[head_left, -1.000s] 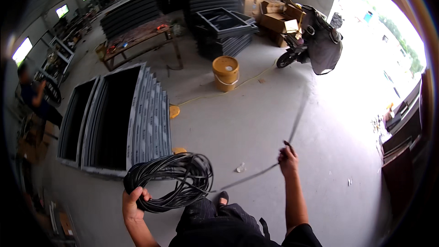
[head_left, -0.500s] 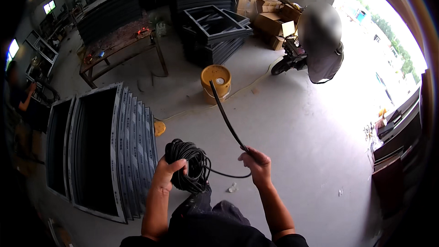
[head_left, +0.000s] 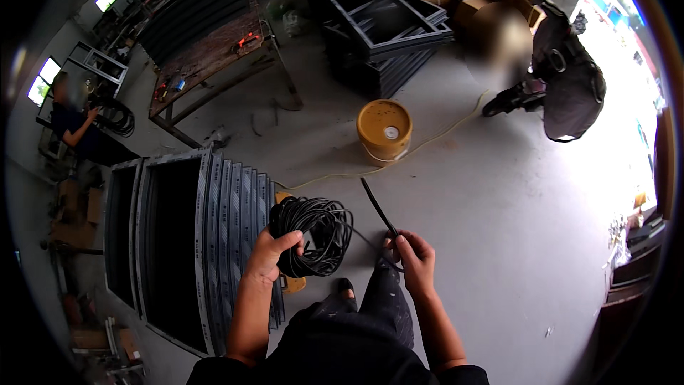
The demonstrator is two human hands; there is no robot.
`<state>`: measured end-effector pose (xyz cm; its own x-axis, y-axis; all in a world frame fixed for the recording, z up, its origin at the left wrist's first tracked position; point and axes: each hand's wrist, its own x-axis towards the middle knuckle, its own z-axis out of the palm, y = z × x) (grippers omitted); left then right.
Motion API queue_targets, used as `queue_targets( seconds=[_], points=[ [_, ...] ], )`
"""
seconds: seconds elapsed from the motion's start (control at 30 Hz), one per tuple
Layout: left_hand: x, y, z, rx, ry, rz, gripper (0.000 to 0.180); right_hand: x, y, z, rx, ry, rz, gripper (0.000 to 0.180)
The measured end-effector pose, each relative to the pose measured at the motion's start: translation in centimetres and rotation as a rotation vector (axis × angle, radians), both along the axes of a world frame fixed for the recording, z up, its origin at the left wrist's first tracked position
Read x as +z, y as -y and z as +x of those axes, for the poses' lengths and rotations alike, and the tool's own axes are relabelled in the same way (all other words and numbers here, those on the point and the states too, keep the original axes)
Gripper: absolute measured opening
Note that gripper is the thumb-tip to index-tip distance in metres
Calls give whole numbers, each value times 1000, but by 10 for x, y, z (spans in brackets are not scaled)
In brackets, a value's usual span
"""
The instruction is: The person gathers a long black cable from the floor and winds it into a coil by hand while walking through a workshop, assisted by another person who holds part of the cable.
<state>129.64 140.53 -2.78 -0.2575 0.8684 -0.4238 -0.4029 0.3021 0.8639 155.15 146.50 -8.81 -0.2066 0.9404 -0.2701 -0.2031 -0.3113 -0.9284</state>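
My left hand (head_left: 274,253) is closed around the left side of a thick coil of black cord (head_left: 320,232), with the thumb lying over its loops. One strand runs from the coil across to my right hand (head_left: 415,260), which pinches the cord between thumb and fingers. Above that pinch, a short free end of cord (head_left: 377,207) sticks up and to the left. Both hands are held in front of my body, a little apart, over the floor. The fingers behind the coil are hidden.
Grey frames (head_left: 206,242) stand stacked on my left. Ahead are a yellow bucket (head_left: 385,132), a worn table (head_left: 206,53) and piled frames (head_left: 385,21). A parked two-wheeler (head_left: 516,96) stands front right. At far left, another person (head_left: 75,125) holds a dark coil. A pale cable (head_left: 442,132) crosses the floor.
The free end above my right hand is now much shorter. The coil looks rounder and more spread. My view has shifted, so the bucket and frames sit farther right and my legs show more.
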Motion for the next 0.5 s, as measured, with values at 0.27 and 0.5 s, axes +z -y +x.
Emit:
queue_targets(
  seconds=[0.27, 0.5],
  points=[
    [0, -113, 0, 105, -38, -140, 19, -33, -129, 9, -55, -476, -541, 20],
    [-19, -174, -8, 76, -18, -184, 23, -56, -188, 14, -147, -404, -556, 16]
  ],
)
